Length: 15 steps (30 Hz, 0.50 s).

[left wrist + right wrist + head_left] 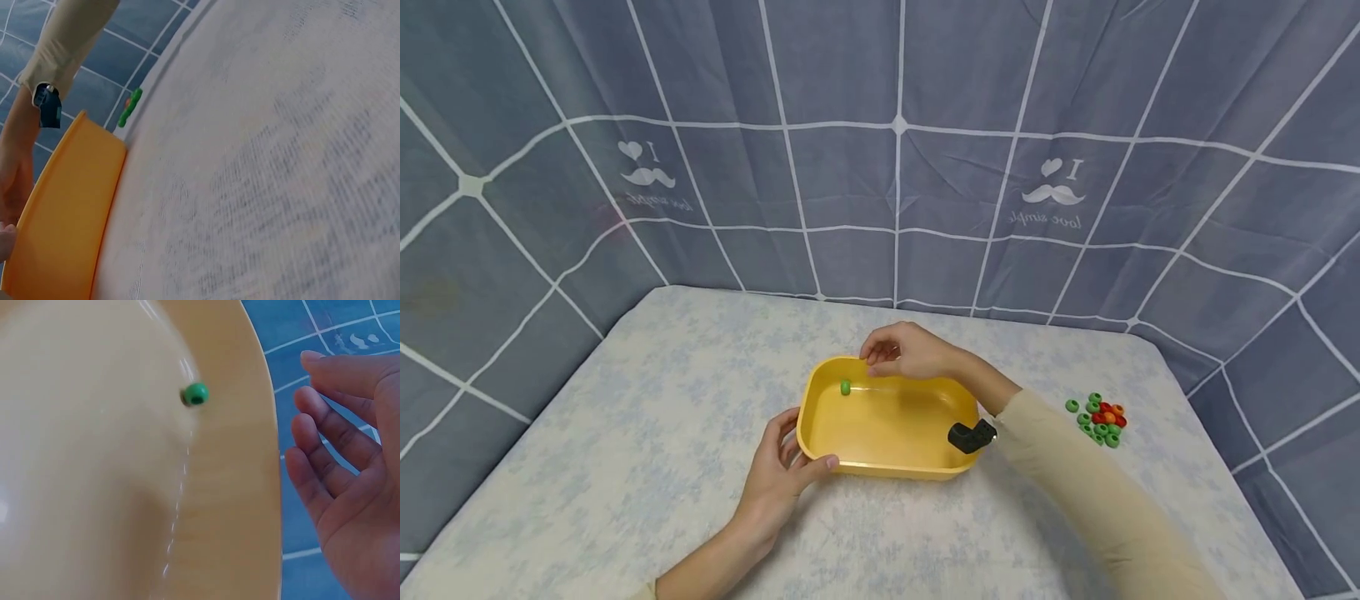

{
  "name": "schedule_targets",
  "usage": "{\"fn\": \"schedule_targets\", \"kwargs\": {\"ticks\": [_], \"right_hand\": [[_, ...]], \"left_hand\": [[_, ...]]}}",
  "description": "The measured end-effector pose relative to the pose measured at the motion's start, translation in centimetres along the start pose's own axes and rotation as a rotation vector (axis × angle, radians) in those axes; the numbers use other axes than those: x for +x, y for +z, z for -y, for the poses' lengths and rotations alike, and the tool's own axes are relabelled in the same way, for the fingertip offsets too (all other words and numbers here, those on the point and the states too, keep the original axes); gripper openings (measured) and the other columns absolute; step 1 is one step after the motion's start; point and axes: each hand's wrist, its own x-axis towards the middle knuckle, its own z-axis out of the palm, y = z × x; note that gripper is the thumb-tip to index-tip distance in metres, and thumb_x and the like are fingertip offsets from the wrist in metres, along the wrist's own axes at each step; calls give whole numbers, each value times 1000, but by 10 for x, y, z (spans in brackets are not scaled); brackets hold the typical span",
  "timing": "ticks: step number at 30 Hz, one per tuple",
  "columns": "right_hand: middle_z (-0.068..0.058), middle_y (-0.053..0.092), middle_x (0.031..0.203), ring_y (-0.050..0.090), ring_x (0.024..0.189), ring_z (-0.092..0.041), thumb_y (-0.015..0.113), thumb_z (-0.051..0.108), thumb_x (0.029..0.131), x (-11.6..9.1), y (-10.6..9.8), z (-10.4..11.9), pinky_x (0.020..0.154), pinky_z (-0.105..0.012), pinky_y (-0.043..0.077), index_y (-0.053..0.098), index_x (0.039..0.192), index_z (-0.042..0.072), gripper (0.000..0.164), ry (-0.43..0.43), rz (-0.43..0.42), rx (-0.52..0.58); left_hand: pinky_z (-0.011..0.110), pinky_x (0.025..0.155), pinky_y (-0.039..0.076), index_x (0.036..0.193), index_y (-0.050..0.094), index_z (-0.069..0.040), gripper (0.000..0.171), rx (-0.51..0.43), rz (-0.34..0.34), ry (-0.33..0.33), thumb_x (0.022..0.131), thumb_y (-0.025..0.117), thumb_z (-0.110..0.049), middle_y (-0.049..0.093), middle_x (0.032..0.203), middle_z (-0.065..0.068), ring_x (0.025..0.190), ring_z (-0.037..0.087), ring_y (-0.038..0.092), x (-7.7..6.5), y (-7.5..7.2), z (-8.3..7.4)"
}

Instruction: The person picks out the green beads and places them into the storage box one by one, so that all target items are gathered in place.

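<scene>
A yellow plastic tub (887, 429) sits on the cloth-covered table in the head view. My left hand (775, 473) grips its near left corner, thumb over the rim and fingers against the outer wall. Inside, near the far left corner, lies one green bead (846, 387). The right wrist view shows the hole in this bead (197, 393). Over the far rim hovers my right hand (913, 350), its fingers loosely bent and nothing between them. In the left wrist view the tub's outer wall (75, 212) hides most of the left hand.
To the right of the tub, a loose group of green, red and orange beads (1105, 418) lies on the patterned tablecloth (647, 433). A black wrist camera (972, 437) on the right arm overlaps the tub's right end. Blue-grey checked curtains (850, 175) enclose the table.
</scene>
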Motion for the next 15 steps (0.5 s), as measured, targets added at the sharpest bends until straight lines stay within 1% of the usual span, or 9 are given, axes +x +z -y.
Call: {"fn": "schedule_targets", "kwargs": {"ticks": [8,11,15], "right_hand": [[-2,69,96,65,89,-19,77,7,95,-19,-11,-6,88,-32,59,72,112,-3,21,24,-40,3],[-3,69,95,65,89,-20,77,5,94,-27,-17,-9,88,-33,60,72,111,-2,19,44,-67,23],[-4,69,96,65,89,-23,77,4,93,-40,-26,-14,88,-36,60,73,109,1,17,67,-103,38]], "left_hand": [[24,109,44,160,28,-9,88,-23,-51,-34,90,81,-3,31,162,12,147,31,37,-6,5,-1],[24,109,44,161,29,-8,88,-28,-73,-46,90,81,-2,32,161,12,147,31,37,-7,8,-2],[26,109,44,161,29,-8,88,-25,-109,-63,90,81,-4,33,161,12,148,32,36,-8,12,-3]]}}
